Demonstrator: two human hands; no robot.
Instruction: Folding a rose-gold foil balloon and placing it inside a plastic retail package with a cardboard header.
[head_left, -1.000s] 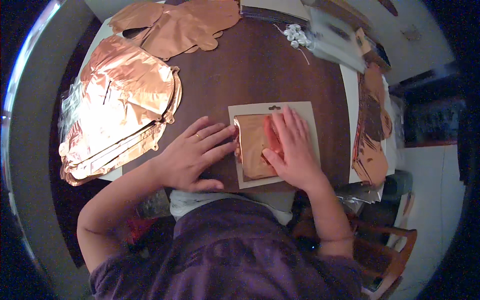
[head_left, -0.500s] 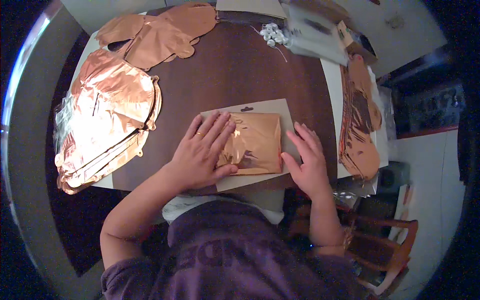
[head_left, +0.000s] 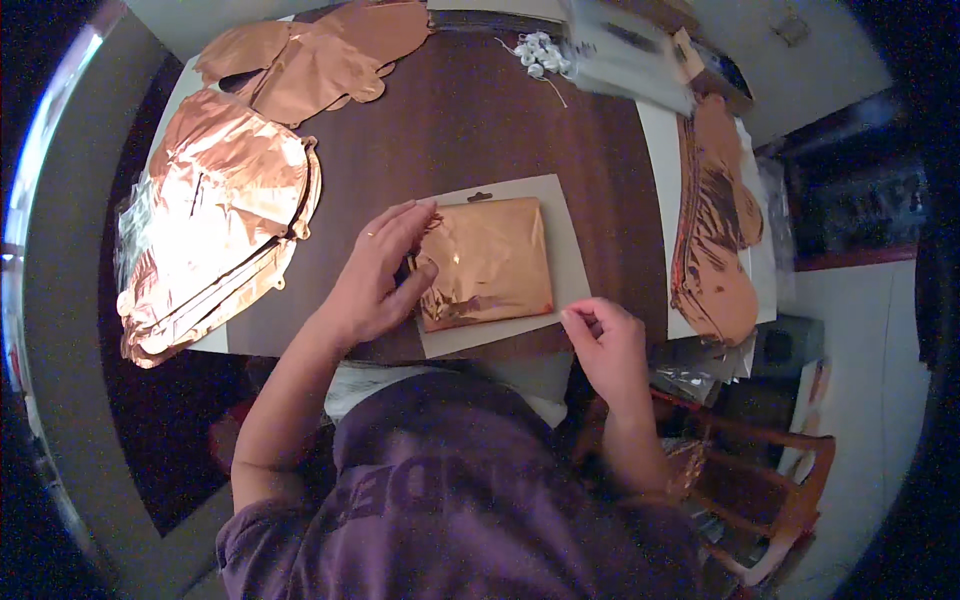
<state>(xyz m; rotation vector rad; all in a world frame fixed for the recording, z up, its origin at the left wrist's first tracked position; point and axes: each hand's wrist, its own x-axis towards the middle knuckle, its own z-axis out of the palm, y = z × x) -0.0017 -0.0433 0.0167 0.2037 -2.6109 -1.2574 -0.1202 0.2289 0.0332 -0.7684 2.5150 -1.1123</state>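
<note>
A folded, flat packet of copper-coloured foil [head_left: 490, 262] lies on a grey card [head_left: 566, 240], with a hang slot at the card's far edge. My left hand [head_left: 378, 275] rests along the packet's left edge, fingers stretched and thumb apart over the foil. At the card's near right corner is my right hand [head_left: 608, 345], its fingers curled and the thumb and forefinger pinched together. What sits in that pinch, if anything, is too small to make out.
Flat copper foil shapes are heaped at the left [head_left: 225, 200], with another foil stack [head_left: 320, 60] at the far left. More foil shapes [head_left: 715, 230] lie at the right. White ribbon rolls [head_left: 540, 54] and clear plastic bags [head_left: 625, 60] are at the back. A wooden chair [head_left: 770, 500] stands at the right.
My left hand has slid left off the top of the foil to its edge. The right hand has come nearer to me and closed into a pinch. Packet and card appear slightly turned.
</note>
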